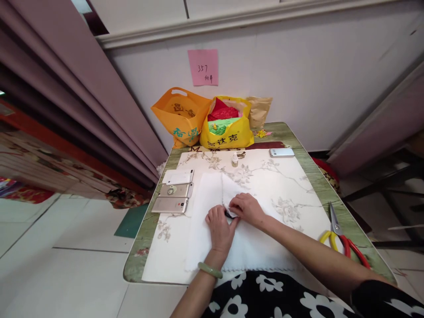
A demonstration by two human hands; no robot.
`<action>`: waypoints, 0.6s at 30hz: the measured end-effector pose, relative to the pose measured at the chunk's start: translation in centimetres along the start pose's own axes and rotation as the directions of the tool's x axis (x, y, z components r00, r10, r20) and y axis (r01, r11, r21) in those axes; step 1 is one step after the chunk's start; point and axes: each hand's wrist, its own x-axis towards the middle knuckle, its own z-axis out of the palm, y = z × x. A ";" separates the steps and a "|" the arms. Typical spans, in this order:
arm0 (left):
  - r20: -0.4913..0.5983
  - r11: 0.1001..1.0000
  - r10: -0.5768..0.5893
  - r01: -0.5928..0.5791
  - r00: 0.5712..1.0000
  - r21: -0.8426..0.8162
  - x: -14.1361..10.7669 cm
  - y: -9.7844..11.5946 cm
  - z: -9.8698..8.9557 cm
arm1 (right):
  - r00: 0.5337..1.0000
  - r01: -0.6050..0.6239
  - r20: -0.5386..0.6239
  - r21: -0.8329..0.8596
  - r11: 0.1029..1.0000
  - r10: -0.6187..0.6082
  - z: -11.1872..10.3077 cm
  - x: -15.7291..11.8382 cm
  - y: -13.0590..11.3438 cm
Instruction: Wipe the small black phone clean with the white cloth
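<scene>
A white cloth (212, 247) with zigzag edges lies spread on the table in front of me. At its middle, my left hand (221, 226) curls its fingers and thumb around a small dark object (228, 214), mostly covered by cloth and fingers, so I cannot make out its kind. Close beside it on the right, my right hand (247, 208) pinches a folded bit of the white cloth over that dark object. The two hands nearly touch. A pale green bangle (210, 270) circles my left wrist.
Several phones (170, 204) lie at the left; another phone (281, 153) is back right. Scissors (336, 225) and red-handled pliers (354, 251) rest at the right edge. A small bottle (235, 160), an orange bag (182, 117) and a yellow bag (228, 134) stand farther back.
</scene>
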 end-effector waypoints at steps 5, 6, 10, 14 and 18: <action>-0.014 1.000 0.006 -0.006 1.000 -0.014 -0.1 -0.1 0.0 | 0.956 -0.239 -0.185 -0.037 0.970 0.228 0.2 0.2 0.4; -0.015 1.000 0.014 -0.014 1.000 -0.018 -0.1 -0.1 -0.1 | 0.959 -0.220 -0.192 -0.039 0.975 0.209 0.3 0.1 0.5; -0.044 0.997 0.070 -0.071 0.997 -0.043 -0.2 -0.2 -0.2 | 0.981 -0.085 -0.172 0.053 0.995 0.093 0.1 -0.3 1.5; -0.080 0.995 0.062 -0.068 0.995 -0.072 -0.1 -0.4 0.0 | 0.863 -0.327 -0.289 0.308 0.894 0.415 -1.4 0.2 3.2; -0.100 0.993 0.057 -0.067 0.993 -0.097 0.0 -0.7 0.3 | 0.810 -0.294 -0.249 0.609 0.736 0.530 -2.2 1.1 3.3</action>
